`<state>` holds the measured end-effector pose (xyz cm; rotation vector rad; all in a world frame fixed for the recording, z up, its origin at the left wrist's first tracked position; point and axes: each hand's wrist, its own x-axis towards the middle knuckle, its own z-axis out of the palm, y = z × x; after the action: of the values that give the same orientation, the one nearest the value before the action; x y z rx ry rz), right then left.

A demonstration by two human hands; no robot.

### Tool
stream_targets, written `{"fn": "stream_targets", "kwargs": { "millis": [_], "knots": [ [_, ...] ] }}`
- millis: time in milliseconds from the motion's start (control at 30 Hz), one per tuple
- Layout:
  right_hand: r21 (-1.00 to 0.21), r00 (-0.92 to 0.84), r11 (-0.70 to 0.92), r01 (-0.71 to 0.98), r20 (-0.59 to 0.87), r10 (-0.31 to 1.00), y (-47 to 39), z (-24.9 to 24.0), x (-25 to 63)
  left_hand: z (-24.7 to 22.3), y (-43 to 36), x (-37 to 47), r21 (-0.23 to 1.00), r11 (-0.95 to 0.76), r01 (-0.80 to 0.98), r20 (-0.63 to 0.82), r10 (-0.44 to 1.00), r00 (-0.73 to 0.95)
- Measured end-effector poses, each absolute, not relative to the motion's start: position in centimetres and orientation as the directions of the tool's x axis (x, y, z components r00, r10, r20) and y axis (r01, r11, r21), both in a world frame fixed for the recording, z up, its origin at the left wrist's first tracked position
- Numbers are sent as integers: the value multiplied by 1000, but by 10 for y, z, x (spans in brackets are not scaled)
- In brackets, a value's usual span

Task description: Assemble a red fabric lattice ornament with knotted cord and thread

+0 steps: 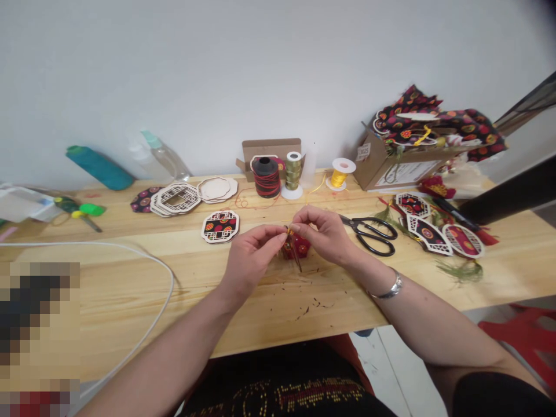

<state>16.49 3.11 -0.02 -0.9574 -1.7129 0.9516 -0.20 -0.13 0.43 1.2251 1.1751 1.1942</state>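
My left hand and my right hand meet above the middle of the table. Both pinch a thin yellow cord between thumb and forefinger. Under the fingertips is a small red patterned piece, partly hidden by my hands. A thin dark strand hangs down in front of it. Black-handled scissors lie just right of my right hand. Left of my left hand lies an octagonal ornament with a pale lattice frame over dark patterned fabric.
Behind my hands stand a red cord spool, a gold spool and a yellow spool. A cardboard box with fabric stands right, above several finished ornaments. Lattice frames and a white cable lie left.
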Motion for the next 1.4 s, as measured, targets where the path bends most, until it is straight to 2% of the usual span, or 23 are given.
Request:
{"fn": "stream_targets", "kwargs": {
  "millis": [167, 900, 1133, 1333, 1400],
  "knots": [
    [-910, -246, 383, 161, 339, 908, 31, 0, 164, 3, -1, 0, 1000, 4, -12, -3, 998, 65],
    [-905, -248, 383, 184, 334, 909, 31, -1, 164, 8, -1, -3, 964, -38, 262, 39, 999, 1],
    [-884, -228, 393, 254, 340, 912, 39, -12, 167, 6, 2, -5, 979, -3, 206, -4, 1000, 30],
    [-964, -541, 258, 61, 185, 820, 41, -12, 173, 5, 4, -7, 990, 43, 134, -52, 997, 65],
    [-974, -587, 223, 36, 160, 794, 40, -13, 173, 4, 5, -8, 991, 58, 120, -65, 996, 55]
  ]
}}
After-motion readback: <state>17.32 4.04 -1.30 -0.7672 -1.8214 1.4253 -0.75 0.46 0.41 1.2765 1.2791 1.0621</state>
